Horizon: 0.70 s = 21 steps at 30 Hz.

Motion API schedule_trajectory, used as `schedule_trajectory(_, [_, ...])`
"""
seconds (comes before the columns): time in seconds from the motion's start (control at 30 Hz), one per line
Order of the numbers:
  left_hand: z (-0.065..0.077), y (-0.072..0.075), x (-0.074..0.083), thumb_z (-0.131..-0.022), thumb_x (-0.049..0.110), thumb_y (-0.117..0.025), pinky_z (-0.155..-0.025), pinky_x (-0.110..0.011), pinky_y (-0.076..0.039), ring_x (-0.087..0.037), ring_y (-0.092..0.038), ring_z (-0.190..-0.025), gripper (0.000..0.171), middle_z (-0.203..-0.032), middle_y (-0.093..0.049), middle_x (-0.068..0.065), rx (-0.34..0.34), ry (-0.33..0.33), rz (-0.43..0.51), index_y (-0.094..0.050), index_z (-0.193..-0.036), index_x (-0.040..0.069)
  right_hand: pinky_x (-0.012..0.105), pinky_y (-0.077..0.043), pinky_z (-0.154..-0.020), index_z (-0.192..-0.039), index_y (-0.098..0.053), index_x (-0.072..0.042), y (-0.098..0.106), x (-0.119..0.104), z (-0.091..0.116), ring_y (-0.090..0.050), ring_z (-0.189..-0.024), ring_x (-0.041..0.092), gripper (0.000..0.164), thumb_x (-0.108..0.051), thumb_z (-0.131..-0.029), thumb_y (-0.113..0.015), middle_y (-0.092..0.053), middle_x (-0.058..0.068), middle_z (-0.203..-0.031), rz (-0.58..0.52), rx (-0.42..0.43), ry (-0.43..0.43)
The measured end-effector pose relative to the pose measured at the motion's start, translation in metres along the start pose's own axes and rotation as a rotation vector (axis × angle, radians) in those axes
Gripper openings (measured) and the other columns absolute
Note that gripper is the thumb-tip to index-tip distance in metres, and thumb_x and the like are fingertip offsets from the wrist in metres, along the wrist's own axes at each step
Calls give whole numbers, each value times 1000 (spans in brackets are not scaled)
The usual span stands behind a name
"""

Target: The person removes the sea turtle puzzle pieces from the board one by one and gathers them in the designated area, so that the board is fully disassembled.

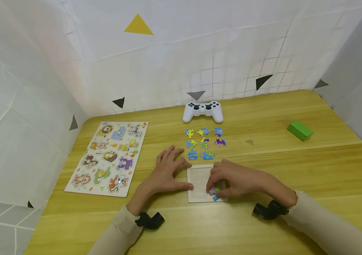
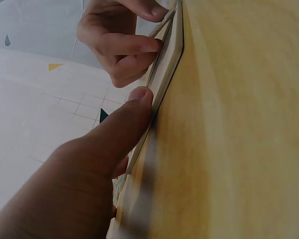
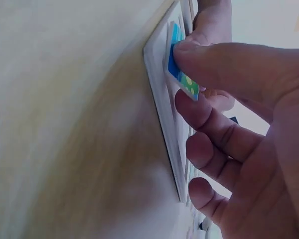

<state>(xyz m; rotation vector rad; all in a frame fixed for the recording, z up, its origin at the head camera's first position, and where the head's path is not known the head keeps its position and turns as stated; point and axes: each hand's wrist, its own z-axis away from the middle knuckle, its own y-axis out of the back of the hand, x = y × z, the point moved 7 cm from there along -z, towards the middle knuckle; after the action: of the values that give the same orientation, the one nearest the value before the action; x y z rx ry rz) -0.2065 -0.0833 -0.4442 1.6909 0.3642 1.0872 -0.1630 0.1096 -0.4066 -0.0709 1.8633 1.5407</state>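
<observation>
My right hand [image 1: 233, 179] pinches a jigsaw piece [image 1: 214, 192] between thumb and fingers over the lower right corner of a small wooden puzzle tray [image 1: 191, 196]. Blue with green and yellow spots shows on the piece [image 3: 175, 64] in the right wrist view, where it tilts close over the tray's rim. Spread out at the tray's left side is my left hand [image 1: 168, 175]. Its thumb [image 2: 139, 97] rests on the rim, and its index fingertip lies near the upper left corner. Several loose jigsaw pieces [image 1: 192, 154] lie in rows just beyond the tray.
A white game controller [image 1: 202, 111] stands behind the loose pieces. On the left lies an animal puzzle board [image 1: 110, 161] with several animal shapes. Far to the right is a green block [image 1: 300, 130]. White patterned cloth [image 1: 168, 71] rises behind the wooden table [image 1: 263, 124].
</observation>
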Motion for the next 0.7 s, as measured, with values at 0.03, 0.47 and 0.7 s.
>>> schedule_trajectory(0.03, [0, 0, 0, -76, 72, -75, -124, -58, -4, -36, -7, -159, 58, -164, -29, -3, 1, -1, 0, -61, -121, 38, 27, -40, -85, -108, -75, -35, 0, 1, 0, -53, -92, 2, 20, -26, -90, -78, -67, -23, -95, -22, 3, 5])
schedule_trajectory(0.47, [0, -1, -1, -76, 73, -74, -124, -57, -4, -35, -6, -159, 58, -165, -28, -2, -8, 4, -8, -61, -121, 39, 23, -53, -72, -111, -75, -19, 20, 46, 9, -58, -82, 6, 14, -22, -98, -69, -71, -7, -97, -394, 61, -89])
schedule_trajectory(0.7, [1, 0, 1, -76, 70, -76, -124, -57, -4, -37, -7, -159, 58, -164, -29, -3, -3, -4, 0, -62, -121, 37, 23, -46, -64, -109, -75, -16, 47, 79, 18, -53, -73, 10, 13, -18, -98, -70, -68, -6, -89, -295, 169, -250])
